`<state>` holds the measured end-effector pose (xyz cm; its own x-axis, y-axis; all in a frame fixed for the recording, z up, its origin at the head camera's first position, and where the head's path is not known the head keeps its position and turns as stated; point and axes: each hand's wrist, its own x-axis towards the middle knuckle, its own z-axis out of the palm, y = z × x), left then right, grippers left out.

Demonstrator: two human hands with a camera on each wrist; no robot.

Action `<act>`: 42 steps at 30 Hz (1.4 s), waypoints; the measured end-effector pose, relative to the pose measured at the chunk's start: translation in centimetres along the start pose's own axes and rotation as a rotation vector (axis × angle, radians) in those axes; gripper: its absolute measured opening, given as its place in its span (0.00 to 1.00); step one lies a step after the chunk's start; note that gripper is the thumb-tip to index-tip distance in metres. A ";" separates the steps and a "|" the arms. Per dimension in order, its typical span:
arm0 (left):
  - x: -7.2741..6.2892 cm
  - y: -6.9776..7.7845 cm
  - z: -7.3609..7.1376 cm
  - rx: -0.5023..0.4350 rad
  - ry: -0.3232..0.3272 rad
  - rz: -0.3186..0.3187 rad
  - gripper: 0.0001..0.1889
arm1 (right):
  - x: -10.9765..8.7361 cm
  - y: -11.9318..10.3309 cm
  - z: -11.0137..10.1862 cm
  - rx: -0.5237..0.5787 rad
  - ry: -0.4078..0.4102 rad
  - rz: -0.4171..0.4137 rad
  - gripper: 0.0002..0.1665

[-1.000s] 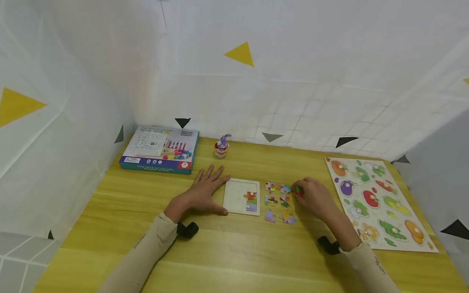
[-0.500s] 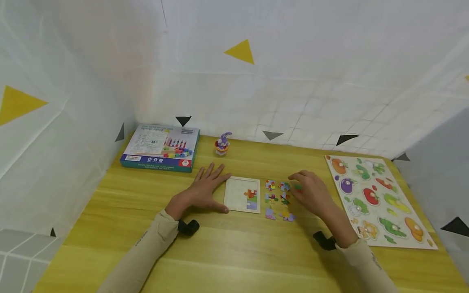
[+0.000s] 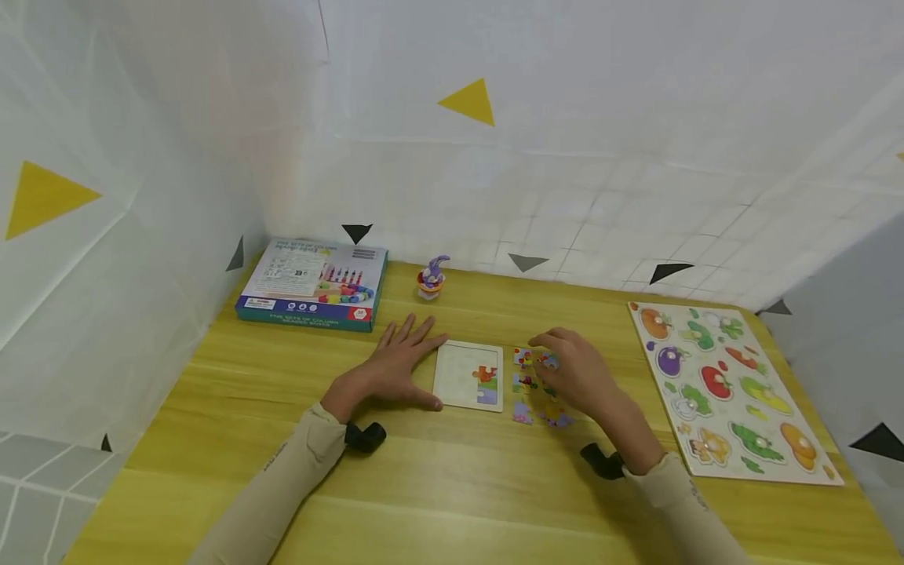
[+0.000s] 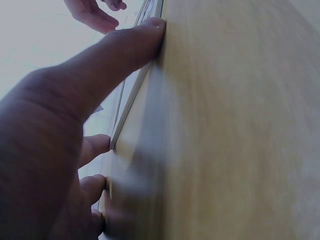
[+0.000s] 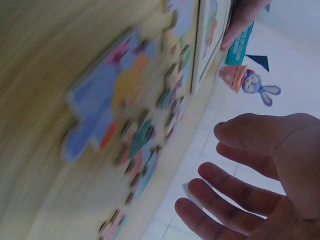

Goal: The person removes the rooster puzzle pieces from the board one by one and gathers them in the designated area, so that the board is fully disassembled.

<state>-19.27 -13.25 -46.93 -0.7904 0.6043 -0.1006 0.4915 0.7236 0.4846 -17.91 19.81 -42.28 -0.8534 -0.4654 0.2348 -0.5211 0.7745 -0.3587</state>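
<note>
My left hand (image 3: 388, 373) rests with spread fingers on the table at the left of a small white puzzle tray (image 3: 452, 377). Its thumb and index finger touch the tray's edge, as the left wrist view shows at the thumb (image 4: 145, 35). Joined orange, green and purple pieces (image 3: 486, 377) lie in the tray's lower right. Several loose jigsaw pieces (image 3: 523, 383) lie beside the tray on the right. Over the right column hovers my right hand (image 3: 575, 373), hiding some of them. In the right wrist view its fingers (image 5: 240, 192) are loosely bent, holding nothing, above a purple and yellow piece (image 5: 107, 90).
A boxed bead set (image 3: 311, 286) lies at the back left, with a purple rabbit figure (image 3: 431, 278) to its right. A vegetable peg board (image 3: 730, 392) covers the table's right side. White sheeting (image 3: 565, 157) stands behind the table.
My right hand has moved left, from the green and red piece at the far right to above the right column of loose pieces. My left hand stays at the tray.
</note>
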 end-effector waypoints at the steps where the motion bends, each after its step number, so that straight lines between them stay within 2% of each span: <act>1: 0.0 0.0 0.0 0.000 -0.001 -0.002 0.60 | 0.1 -0.2 0.1 0.003 0.000 -0.008 0.17; 8: 0.0 0.0 0.1 0.003 -0.001 -0.009 0.59 | 0.8 -1.4 0.8 0.008 -0.050 -0.020 0.20; 16: 0.0 -0.1 0.1 0.004 0.005 -0.002 0.59 | 1.3 -2.3 1.7 0.024 -0.072 -0.006 0.18; 22: 0.0 -0.1 -0.1 0.005 0.007 0.005 0.59 | 1.5 -3.2 2.3 0.028 -0.081 -0.038 0.18; 29: 0.0 0.0 0.0 0.000 -0.003 0.004 0.59 | 1.8 -3.8 2.9 -0.013 -0.082 -0.126 0.18; 37: -0.1 -0.1 0.2 -0.006 0.010 0.013 0.59 | 2.1 -4.6 3.6 -0.027 -0.136 -0.099 0.18; 42: 0.0 -0.1 0.2 0.001 -0.001 0.002 0.60 | 2.1 -4.8 3.8 -0.022 -0.127 -0.140 0.16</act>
<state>-19.29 -13.28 -47.13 -0.7891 0.6059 -0.1006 0.4934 0.7229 0.4837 -17.24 13.45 -43.52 -0.7684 -0.6184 0.1648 -0.6356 0.7071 -0.3100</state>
